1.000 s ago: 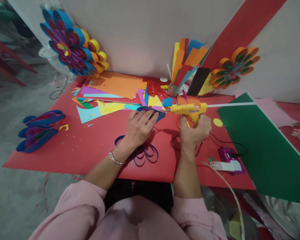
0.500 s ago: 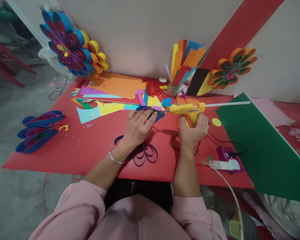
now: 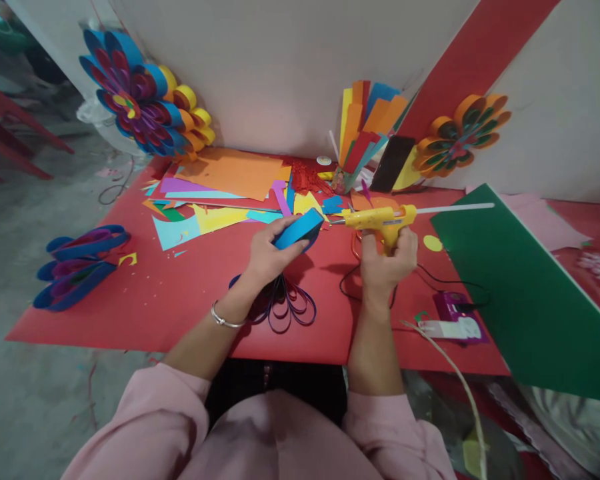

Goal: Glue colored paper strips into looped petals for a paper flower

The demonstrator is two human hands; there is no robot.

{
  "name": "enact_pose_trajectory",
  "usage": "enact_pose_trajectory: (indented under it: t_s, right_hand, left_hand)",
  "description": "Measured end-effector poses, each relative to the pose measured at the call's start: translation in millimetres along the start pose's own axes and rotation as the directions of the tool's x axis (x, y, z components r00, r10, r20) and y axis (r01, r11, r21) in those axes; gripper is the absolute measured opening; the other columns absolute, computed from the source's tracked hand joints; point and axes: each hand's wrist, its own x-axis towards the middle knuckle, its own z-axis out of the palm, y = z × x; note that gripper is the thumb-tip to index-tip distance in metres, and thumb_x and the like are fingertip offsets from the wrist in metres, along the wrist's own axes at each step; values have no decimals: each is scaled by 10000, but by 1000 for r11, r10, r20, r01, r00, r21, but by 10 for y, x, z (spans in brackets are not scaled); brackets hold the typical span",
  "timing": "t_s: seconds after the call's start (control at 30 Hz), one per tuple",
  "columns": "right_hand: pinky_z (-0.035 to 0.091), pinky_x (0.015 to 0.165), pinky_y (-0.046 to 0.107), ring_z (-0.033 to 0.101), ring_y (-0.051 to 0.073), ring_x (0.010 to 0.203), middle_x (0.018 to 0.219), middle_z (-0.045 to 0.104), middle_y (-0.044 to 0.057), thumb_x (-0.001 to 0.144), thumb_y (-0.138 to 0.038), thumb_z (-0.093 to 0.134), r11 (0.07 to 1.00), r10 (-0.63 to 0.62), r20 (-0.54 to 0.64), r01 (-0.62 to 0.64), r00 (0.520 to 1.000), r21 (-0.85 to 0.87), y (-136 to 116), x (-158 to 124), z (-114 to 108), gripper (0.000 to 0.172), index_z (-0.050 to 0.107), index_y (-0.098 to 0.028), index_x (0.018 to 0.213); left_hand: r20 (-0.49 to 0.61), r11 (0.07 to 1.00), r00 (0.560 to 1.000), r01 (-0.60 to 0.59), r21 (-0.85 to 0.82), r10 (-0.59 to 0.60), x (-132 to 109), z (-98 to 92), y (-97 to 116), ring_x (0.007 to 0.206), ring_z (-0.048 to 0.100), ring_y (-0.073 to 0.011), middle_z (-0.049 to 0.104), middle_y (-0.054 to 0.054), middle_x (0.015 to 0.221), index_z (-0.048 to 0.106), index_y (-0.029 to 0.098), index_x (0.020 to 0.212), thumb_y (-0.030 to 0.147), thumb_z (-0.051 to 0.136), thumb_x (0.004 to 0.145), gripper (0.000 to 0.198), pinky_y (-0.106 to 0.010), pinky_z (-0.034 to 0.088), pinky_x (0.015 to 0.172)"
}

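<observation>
Between thumb and fingers, my left hand (image 3: 271,255) grips a blue paper loop petal (image 3: 300,230), its flat outer side turned up. My right hand (image 3: 387,267) is wrapped round the handle of a yellow hot glue gun (image 3: 380,219), a white glue stick (image 3: 455,209) poking from its back. The gun's nozzle points left, close to the petal's right end; whether they touch I cannot tell. Below my left wrist lies a flower of dark paper loops (image 3: 293,303), partly hidden by the forearm.
Paper scraps (image 3: 220,217) and orange sheets (image 3: 235,170) lie at the back. Joined blue petals (image 3: 83,267) rest at the left. A cup of paper strips (image 3: 343,180) stands by the wall. A purple power adapter (image 3: 453,307) with cords and a green board (image 3: 530,293) are at the right.
My left hand has rolled the petal over, so its blue outer side now faces up. The glue gun has shifted slightly right, and its nozzle is now at the petal's end.
</observation>
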Motion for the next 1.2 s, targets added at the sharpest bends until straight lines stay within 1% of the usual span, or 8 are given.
enact_pose_trajectory:
  t_s: [0.1, 0.27, 0.4, 0.57, 0.67, 0.8, 0.97, 1.2]
  right_hand:
    - [528, 829, 470, 627, 283, 889, 906, 620, 83, 847, -603, 667, 1000, -18, 22, 18, 1000, 16, -19, -9, -8, 436, 607, -202, 1004]
    - [515, 834, 463, 613, 279, 885, 890, 598, 69, 837, -578, 677, 999, -11, 33, 10, 999, 41, -61, -15, -14, 408, 593, -209, 988]
    - [510, 831, 443, 611, 271, 889, 893, 596, 62, 848, -543, 658, 999, -7, 38, 6, 999, 33, -89, -22, -16, 365, 586, -214, 991]
    - [515, 825, 448, 618, 272, 889, 912, 599, 64, 835, -553, 654, 1000, -17, 59, 16, 998, 25, -80, -25, -13, 405, 585, -213, 1044]
    - [524, 829, 464, 628, 278, 892, 907, 604, 67, 843, -541, 645, 999, -42, 37, 41, 998, 24, -73, -23, -6, 380, 582, -213, 1026]
    - [529, 855, 499, 640, 302, 934, 928, 620, 85, 846, -550, 637, 998, -66, -2, 66, 998, 6, -57, -31, 6, 396, 586, -210, 1043]
    - [530, 869, 533, 641, 320, 958, 955, 629, 97, 841, -551, 648, 998, -57, 3, 57, 998, -27, -31, -48, 13, 424, 590, -208, 1084]
    - [541, 881, 545, 663, 328, 973, 988, 658, 114, 859, -565, 659, 992, -114, -62, 111, 992, -57, 9, -63, 25, 447, 598, -209, 1122]
  left_hand:
    - [35, 955, 983, 186, -232, -182, 20, -11, 31, 1154, 716, -281, 791, -79, 1213, 774, 188, 1204, 399, 893, 699, 559, -402, 541, 1057]
    - [132, 869, 946, 325, -373, -297, 22, 1, 50, 1008, 725, -239, 794, -60, 1121, 773, 188, 1209, 377, 930, 639, 620, -375, 560, 976]
    - [163, 850, 937, 349, -393, -309, 15, 13, 41, 959, 722, -222, 794, -55, 1088, 781, 190, 1194, 365, 938, 632, 609, -368, 566, 943]
    - [217, 810, 921, 388, -440, -323, 10, 31, 19, 886, 722, -206, 799, -42, 1020, 794, 208, 1172, 365, 960, 604, 613, -363, 584, 895]
    - [222, 792, 917, 399, -461, -332, 12, 37, 9, 864, 720, -195, 799, -36, 1005, 800, 212, 1148, 364, 972, 584, 609, -352, 587, 881]
    - [222, 798, 916, 400, -451, -334, 14, 36, 10, 844, 719, -190, 801, -37, 989, 802, 209, 1141, 364, 968, 594, 592, -346, 587, 864]
    - [224, 815, 914, 403, -417, -338, 12, 35, 23, 845, 723, -199, 800, -40, 985, 796, 199, 1158, 366, 952, 611, 593, -359, 590, 873]
    - [214, 811, 908, 418, -409, -360, 8, 39, 32, 826, 713, -190, 793, -29, 960, 796, 197, 1160, 343, 944, 611, 588, -356, 585, 867]
